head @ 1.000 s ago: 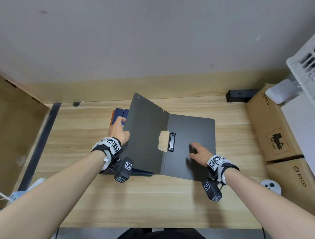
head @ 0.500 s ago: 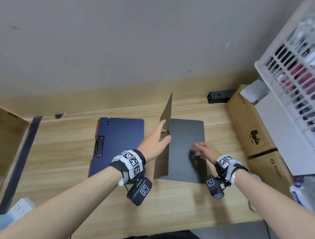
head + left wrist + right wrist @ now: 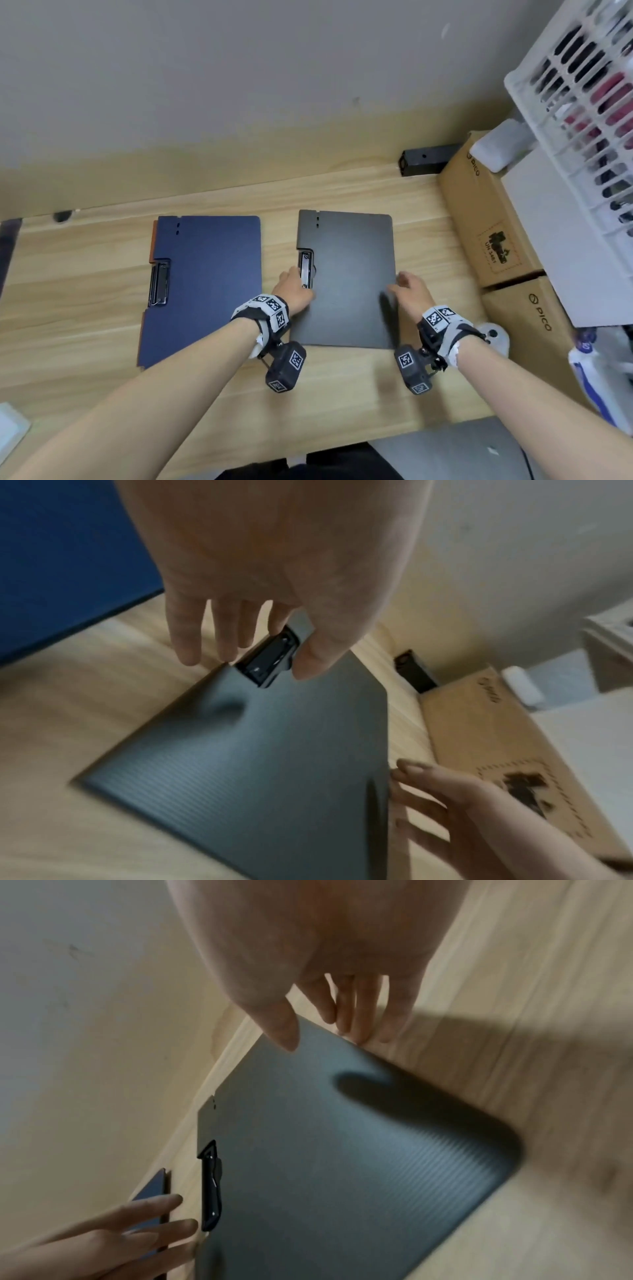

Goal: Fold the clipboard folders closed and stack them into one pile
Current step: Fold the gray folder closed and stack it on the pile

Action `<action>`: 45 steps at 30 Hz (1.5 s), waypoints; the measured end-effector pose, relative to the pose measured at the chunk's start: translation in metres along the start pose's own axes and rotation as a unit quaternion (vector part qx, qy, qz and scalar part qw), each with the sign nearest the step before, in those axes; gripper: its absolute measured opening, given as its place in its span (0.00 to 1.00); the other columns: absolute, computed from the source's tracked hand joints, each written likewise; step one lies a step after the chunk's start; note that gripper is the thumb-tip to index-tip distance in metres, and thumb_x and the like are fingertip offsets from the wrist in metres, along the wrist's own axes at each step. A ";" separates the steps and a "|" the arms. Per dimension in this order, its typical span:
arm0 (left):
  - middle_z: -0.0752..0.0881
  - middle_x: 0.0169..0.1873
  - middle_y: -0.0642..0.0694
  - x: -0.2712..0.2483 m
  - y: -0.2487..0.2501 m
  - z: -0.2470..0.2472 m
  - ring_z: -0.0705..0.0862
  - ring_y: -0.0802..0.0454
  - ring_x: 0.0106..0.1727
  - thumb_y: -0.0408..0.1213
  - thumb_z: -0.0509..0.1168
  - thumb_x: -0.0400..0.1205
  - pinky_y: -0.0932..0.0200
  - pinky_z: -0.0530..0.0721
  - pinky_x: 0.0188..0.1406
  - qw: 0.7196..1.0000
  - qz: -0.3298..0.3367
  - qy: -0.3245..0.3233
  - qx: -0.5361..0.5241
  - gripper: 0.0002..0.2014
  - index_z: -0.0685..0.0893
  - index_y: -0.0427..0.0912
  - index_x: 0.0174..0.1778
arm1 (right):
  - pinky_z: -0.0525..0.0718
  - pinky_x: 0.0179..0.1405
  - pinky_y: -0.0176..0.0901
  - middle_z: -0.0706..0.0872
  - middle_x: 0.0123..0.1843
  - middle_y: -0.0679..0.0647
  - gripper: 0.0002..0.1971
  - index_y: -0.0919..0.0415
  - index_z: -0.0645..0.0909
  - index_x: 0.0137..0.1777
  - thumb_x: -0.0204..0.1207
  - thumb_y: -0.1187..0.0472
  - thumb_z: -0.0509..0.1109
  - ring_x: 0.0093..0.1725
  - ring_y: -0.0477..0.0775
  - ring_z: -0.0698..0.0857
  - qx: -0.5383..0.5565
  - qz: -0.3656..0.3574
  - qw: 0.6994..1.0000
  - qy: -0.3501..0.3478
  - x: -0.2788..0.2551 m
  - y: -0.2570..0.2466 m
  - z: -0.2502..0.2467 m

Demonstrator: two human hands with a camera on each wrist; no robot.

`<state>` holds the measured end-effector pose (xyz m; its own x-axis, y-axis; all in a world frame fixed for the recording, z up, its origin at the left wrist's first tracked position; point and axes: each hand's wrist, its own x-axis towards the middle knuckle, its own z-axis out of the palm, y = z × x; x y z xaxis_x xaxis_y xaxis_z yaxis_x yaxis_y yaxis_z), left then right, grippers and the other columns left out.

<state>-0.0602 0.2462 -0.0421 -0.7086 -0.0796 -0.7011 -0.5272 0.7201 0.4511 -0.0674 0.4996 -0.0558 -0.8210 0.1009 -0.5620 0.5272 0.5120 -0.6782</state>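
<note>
Half a second before, the grey folder's cover stood upright under the left hand; now it lay shut and flat, and that hand had dropped to the clip edge. Its fingers were loosely spread there, thumb on the cover, gripping nothing. The right hand was relaxed and open at the opposite long edge, fingertips touching it. The blue folder, also closed, lay well left of the grey one, on top of a brown one. The grey folder looked thin, stiff, light and ribbed, so probably not slippery; lifting by both long edges should suit. It lay on a wooden desk; cardboard boxes stood right of it, a wall beyond.
</note>
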 end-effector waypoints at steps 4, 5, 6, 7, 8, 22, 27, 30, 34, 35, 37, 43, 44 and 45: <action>0.73 0.67 0.41 0.025 -0.018 0.017 0.75 0.39 0.69 0.44 0.72 0.62 0.43 0.77 0.69 0.997 -0.069 0.021 -0.039 0.39 0.71 0.42 0.72 | 0.81 0.57 0.50 0.84 0.54 0.63 0.14 0.70 0.81 0.56 0.73 0.64 0.69 0.53 0.63 0.84 -0.051 0.003 0.998 0.031 0.012 0.007 0.013; 0.73 0.68 0.43 0.031 -0.020 0.020 0.74 0.40 0.71 0.44 0.73 0.59 0.43 0.77 0.71 0.995 -0.079 0.025 -0.056 0.44 0.70 0.43 0.74 | 0.80 0.55 0.47 0.84 0.52 0.61 0.12 0.67 0.82 0.55 0.73 0.64 0.69 0.51 0.61 0.83 -0.042 0.010 0.998 0.036 0.015 0.009 0.014; 0.74 0.69 0.44 0.036 -0.021 0.022 0.74 0.41 0.71 0.45 0.74 0.56 0.44 0.77 0.71 0.993 -0.086 0.030 -0.076 0.47 0.70 0.44 0.75 | 0.78 0.53 0.45 0.84 0.51 0.58 0.10 0.62 0.82 0.52 0.72 0.62 0.69 0.50 0.60 0.83 -0.037 0.019 0.998 0.041 0.017 0.010 0.016; 0.77 0.67 0.44 0.041 -0.022 0.022 0.77 0.42 0.68 0.45 0.75 0.54 0.45 0.79 0.69 0.990 -0.095 0.031 -0.097 0.45 0.75 0.42 0.72 | 0.79 0.53 0.45 0.85 0.52 0.57 0.12 0.59 0.82 0.51 0.69 0.58 0.69 0.50 0.60 0.84 -0.036 0.019 0.998 0.047 0.019 0.013 0.019; 0.82 0.62 0.43 0.042 -0.022 0.018 0.82 0.43 0.61 0.44 0.75 0.52 0.46 0.84 0.63 0.987 -0.106 0.029 -0.121 0.40 0.81 0.40 0.64 | 0.81 0.54 0.48 0.86 0.53 0.58 0.17 0.58 0.82 0.52 0.65 0.51 0.68 0.50 0.61 0.85 -0.041 0.025 0.998 0.051 0.024 0.018 0.021; 0.87 0.41 0.40 -0.030 -0.085 -0.105 0.85 0.45 0.39 0.17 0.63 0.79 0.49 0.88 0.41 0.928 -0.023 0.031 -0.371 0.17 0.77 0.39 0.59 | 0.77 0.42 0.45 0.81 0.35 0.53 0.17 0.55 0.73 0.33 0.67 0.56 0.81 0.39 0.54 0.79 0.102 0.042 0.994 0.013 0.016 -0.054 0.102; 0.85 0.46 0.41 -0.038 -0.155 -0.148 0.85 0.42 0.50 0.19 0.64 0.80 0.47 0.86 0.54 0.925 -0.051 0.080 -0.368 0.17 0.74 0.40 0.61 | 0.85 0.55 0.52 0.87 0.48 0.57 0.19 0.59 0.77 0.50 0.65 0.58 0.82 0.47 0.57 0.87 0.062 -0.003 0.998 -0.027 0.009 -0.091 0.187; 0.87 0.55 0.42 -0.033 -0.194 -0.165 0.85 0.43 0.58 0.21 0.65 0.78 0.45 0.84 0.64 0.928 -0.065 0.114 -0.348 0.19 0.77 0.37 0.65 | 0.84 0.58 0.53 0.87 0.50 0.56 0.21 0.54 0.76 0.53 0.64 0.57 0.82 0.50 0.57 0.88 0.026 -0.016 0.999 -0.028 0.003 -0.103 0.230; 0.85 0.65 0.46 -0.016 -0.236 -0.176 0.84 0.47 0.64 0.31 0.67 0.72 0.44 0.81 0.68 0.946 -0.079 0.140 -0.281 0.28 0.78 0.42 0.70 | 0.79 0.53 0.43 0.83 0.50 0.56 0.26 0.58 0.73 0.61 0.67 0.62 0.81 0.49 0.56 0.84 -0.018 -0.020 0.999 -0.036 -0.013 -0.117 0.259; 0.84 0.64 0.47 -0.013 -0.241 -0.178 0.82 0.47 0.64 0.31 0.67 0.73 0.46 0.80 0.69 0.950 -0.088 0.137 -0.267 0.25 0.79 0.42 0.69 | 0.78 0.52 0.42 0.83 0.50 0.55 0.25 0.58 0.73 0.61 0.68 0.63 0.81 0.49 0.56 0.84 -0.025 -0.019 0.999 -0.034 -0.016 -0.120 0.260; 0.84 0.52 0.45 -0.013 -0.245 -0.184 0.82 0.46 0.55 0.33 0.65 0.75 0.52 0.81 0.58 0.959 -0.102 0.128 -0.233 0.14 0.85 0.48 0.56 | 0.78 0.54 0.42 0.83 0.51 0.56 0.24 0.60 0.75 0.61 0.68 0.65 0.81 0.49 0.55 0.83 -0.030 -0.016 0.999 -0.022 -0.015 -0.121 0.261; 0.85 0.52 0.44 -0.009 -0.252 -0.189 0.82 0.51 0.42 0.34 0.66 0.79 0.50 0.79 0.54 0.964 -0.115 0.099 -0.219 0.15 0.79 0.39 0.62 | 0.80 0.60 0.45 0.84 0.54 0.57 0.24 0.67 0.77 0.63 0.68 0.67 0.80 0.53 0.56 0.84 -0.039 0.005 0.998 -0.042 -0.012 -0.119 0.256; 0.82 0.51 0.46 -0.008 -0.253 -0.187 0.81 0.48 0.48 0.37 0.68 0.79 0.52 0.76 0.55 0.962 -0.125 0.081 -0.229 0.22 0.75 0.37 0.69 | 0.81 0.61 0.46 0.84 0.54 0.58 0.25 0.68 0.77 0.64 0.68 0.68 0.80 0.53 0.57 0.84 -0.038 0.009 0.998 -0.045 -0.011 -0.118 0.257; 0.81 0.47 0.48 -0.005 -0.257 -0.184 0.80 0.46 0.53 0.40 0.70 0.79 0.53 0.76 0.57 0.961 -0.135 0.062 -0.235 0.24 0.73 0.39 0.69 | 0.81 0.62 0.47 0.84 0.54 0.59 0.25 0.69 0.77 0.64 0.68 0.68 0.80 0.53 0.57 0.84 -0.039 0.010 0.998 -0.046 -0.012 -0.119 0.257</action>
<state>-0.0074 -0.0651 -0.0526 -0.5516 -0.3217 -0.7696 -0.8323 0.2729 0.4825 -0.0641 0.2185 -0.0903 -0.7856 0.0351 -0.6178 0.5212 0.5755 -0.6302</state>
